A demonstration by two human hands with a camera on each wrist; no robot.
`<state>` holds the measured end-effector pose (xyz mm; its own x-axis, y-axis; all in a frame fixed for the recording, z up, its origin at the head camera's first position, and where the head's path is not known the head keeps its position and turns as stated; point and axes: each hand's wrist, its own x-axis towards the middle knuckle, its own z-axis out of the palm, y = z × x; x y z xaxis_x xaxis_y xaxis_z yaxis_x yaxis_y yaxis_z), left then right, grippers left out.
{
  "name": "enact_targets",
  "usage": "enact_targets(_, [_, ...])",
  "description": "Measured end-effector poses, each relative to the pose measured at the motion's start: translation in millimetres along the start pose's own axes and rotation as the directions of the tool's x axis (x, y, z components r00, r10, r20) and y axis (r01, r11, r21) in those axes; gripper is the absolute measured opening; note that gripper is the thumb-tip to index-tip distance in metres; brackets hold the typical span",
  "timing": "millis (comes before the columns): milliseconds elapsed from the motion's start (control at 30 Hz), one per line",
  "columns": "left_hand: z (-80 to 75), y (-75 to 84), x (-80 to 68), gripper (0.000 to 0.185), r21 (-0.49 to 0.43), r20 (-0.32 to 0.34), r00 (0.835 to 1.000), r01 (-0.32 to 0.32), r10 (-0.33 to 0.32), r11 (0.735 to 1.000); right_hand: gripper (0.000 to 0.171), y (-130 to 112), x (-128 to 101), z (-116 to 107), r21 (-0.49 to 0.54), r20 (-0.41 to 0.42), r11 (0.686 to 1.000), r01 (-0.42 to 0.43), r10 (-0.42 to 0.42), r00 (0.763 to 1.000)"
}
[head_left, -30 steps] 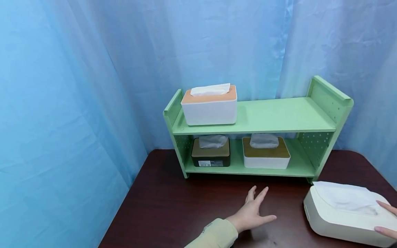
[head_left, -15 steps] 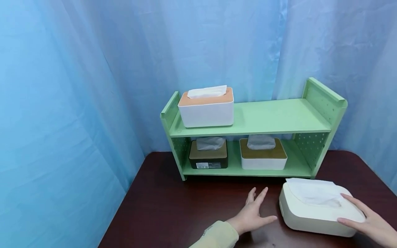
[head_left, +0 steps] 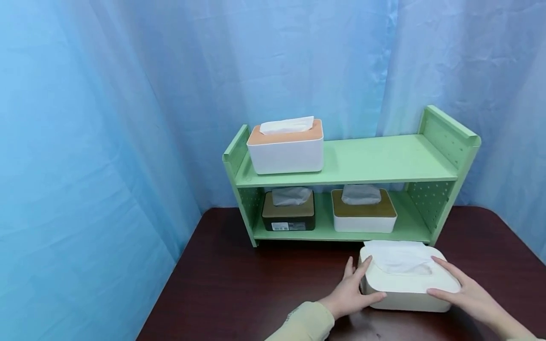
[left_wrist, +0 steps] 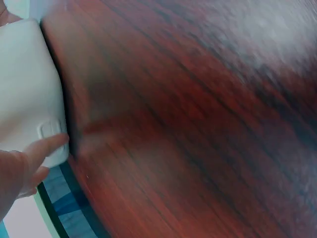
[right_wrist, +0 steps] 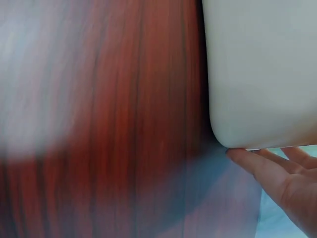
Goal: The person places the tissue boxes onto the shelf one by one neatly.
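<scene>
Just in front of the green shelf [head_left: 350, 161], the cream tissue box [head_left: 405, 284] has slid leftward across the table [head_left: 239, 293] to meet the left hand [head_left: 351, 293]. Both hands, the right hand [head_left: 465, 293] too, now press flat-fingered against its ends, ready for lifting.

The upper board of the green shelf [head_left: 384, 158] is free right of the white tissue box [head_left: 285, 151]. Below, 2 boxes [head_left: 289, 217] fill most room. The table [head_left: 239, 289] is open at left.
</scene>
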<state>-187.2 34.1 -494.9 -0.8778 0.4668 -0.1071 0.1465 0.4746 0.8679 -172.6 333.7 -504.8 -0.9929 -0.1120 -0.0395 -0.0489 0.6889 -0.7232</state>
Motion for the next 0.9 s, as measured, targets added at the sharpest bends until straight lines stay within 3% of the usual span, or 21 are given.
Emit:
enact_targets(300, [-6.8, -14.9, -0.1, 0.069, 0.054, -0.059, 0.996, -0.058, 0.061, 0.997, 0.091, -23.8, 7.4, 13.1, -0.003, 0.01, 1.0, 0.003, -0.003, 1.0])
enact_targets(600, [-25.2, -21.7, -7.0, 0.069, 0.033, -0.07, 0.996, -0.05, 0.052, 0.998, 0.103, -47.8, 14.7, 19.9, -0.023, 0.052, 0.996, 0.081, -0.08, 0.995])
enact_targets(900, [-39.4, -40.4, -20.1, 0.067, 0.075, -0.116, 0.988, -0.091, 0.099, 0.993, 0.081, -71.8, 11.1, 39.8, -0.077, 0.038, 0.992, 0.097, -0.095, 0.995])
